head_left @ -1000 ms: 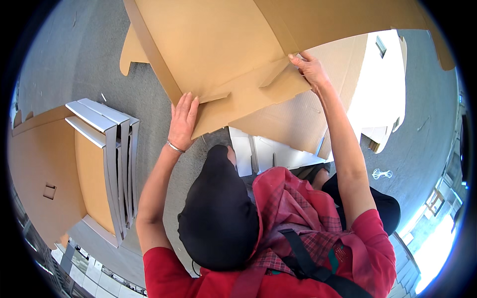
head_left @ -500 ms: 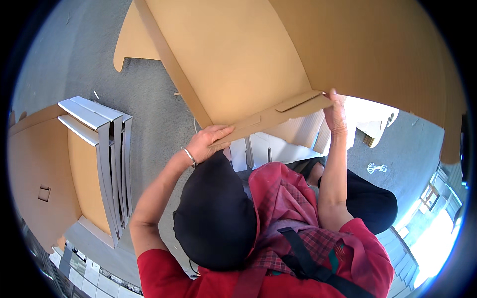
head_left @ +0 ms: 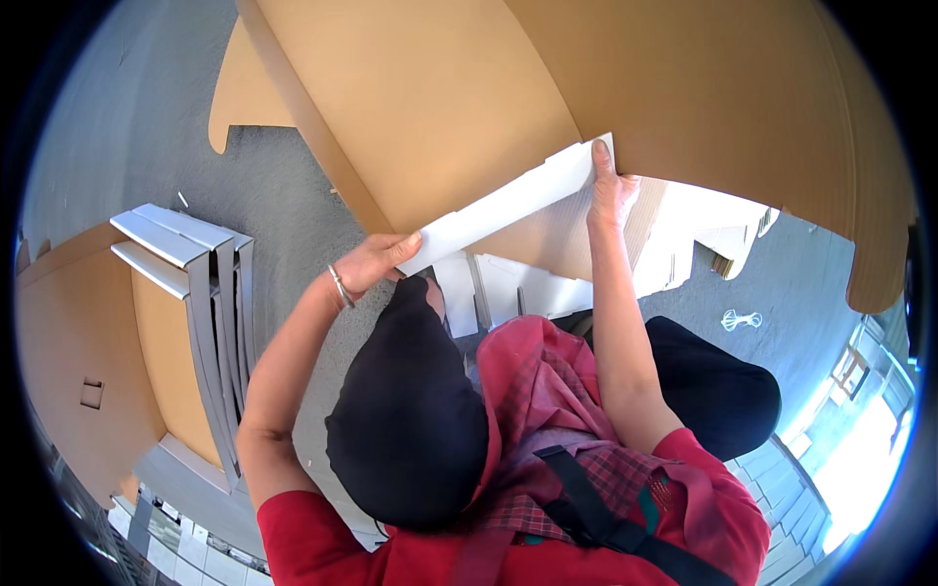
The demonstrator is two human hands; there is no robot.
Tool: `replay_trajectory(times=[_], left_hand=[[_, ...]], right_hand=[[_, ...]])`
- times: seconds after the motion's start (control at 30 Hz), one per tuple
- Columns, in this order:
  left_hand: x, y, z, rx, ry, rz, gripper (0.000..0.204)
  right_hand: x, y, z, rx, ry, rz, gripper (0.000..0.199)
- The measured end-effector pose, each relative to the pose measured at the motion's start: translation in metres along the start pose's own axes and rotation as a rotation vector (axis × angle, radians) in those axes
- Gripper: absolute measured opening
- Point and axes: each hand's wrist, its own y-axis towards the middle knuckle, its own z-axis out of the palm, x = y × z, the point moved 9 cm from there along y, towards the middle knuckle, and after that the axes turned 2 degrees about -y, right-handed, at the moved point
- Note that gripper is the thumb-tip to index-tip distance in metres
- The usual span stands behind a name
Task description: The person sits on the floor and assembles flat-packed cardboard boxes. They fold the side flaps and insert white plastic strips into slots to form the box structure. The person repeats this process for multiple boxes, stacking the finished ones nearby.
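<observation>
A large brown cardboard box (head_left: 430, 88), partly folded into shape, lies in front of me with its inside facing up. Its near flap (head_left: 513, 203) now stands up and shows a white outer face. My left hand (head_left: 376, 262), with a bracelet at the wrist, grips the left end of this flap, thumb on the white face. At the flap's right end my right hand (head_left: 611, 190) holds on, thumb pressed near the corner. The fingers behind the flap are partly hidden on both hands.
Nested, partly folded white-edged boxes (head_left: 210, 332) stand to the left on the grey floor (head_left: 283, 186). White and brown cardboard sheets (head_left: 557, 234) lie under the box near my knees. A bundle of white string (head_left: 741, 319) lies on the floor at right.
The near flap has been turned upward, so its white outer face shows instead of the brown inside. Both hands have shifted a little left and the right hand slightly farther away.
</observation>
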Motion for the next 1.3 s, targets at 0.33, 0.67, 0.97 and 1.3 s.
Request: replay_trajectory(times=[0.33,0.67,0.97,1.3], left_hand=[[-0.111,-0.034,0.056,-0.827,1.443,0.9,0.047],[-0.082,0.005,0.108,-0.594,1.597,1.117,0.049],[-0.08,0.003,0.08,-0.606,1.095,1.03,0.054],[-0.038,0.06,0.002,-0.207,0.489,0.205,0.048]], right_hand=[[-0.015,0.008,0.007,-0.165,0.27,-0.091,0.035],[-0.007,0.003,-0.012,0.067,-0.686,-0.131,0.034],[0.091,-0.083,0.074,0.829,-1.214,-0.879,0.052],[0.036,-0.056,0.119,1.252,-1.245,-0.835,0.055]])
